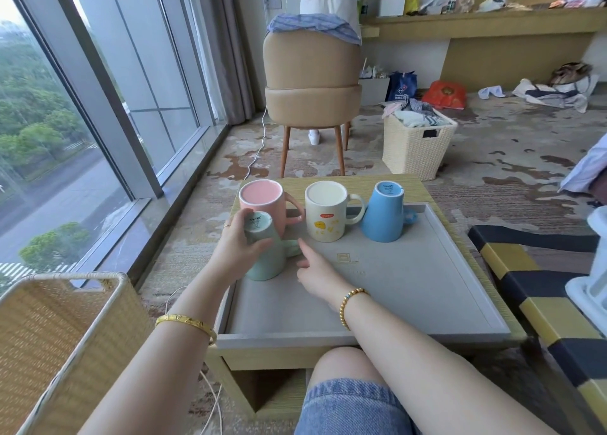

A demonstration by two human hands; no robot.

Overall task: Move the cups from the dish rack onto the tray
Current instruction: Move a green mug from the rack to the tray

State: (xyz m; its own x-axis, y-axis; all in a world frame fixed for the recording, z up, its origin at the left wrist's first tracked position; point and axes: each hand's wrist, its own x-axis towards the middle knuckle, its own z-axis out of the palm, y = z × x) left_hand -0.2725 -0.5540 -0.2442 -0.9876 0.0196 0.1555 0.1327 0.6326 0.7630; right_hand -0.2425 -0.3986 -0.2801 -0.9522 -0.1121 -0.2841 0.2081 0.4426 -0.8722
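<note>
A grey tray (410, 283) lies on a low wooden table. Three cups stand upside down along its far edge: a pink cup (262, 201), a cream cup with a yellow print (325, 214) and a blue cup (384, 214). A mint green cup (266, 257) stands upside down at the tray's left side. My left hand (236, 240) grips it from the left, fingers curled round its upper part. My right hand (315, 270) reaches toward the cup's handle with the index finger stretched out, the fingertip beside the handle. Most of the handle is hidden.
A woven basket (49, 336) stands at the near left. A tan chair (312, 83) and a cream laundry basket (417, 142) stand beyond the table. A black and yellow seat (538, 277) is on the right, with a white object (591, 270) at its edge.
</note>
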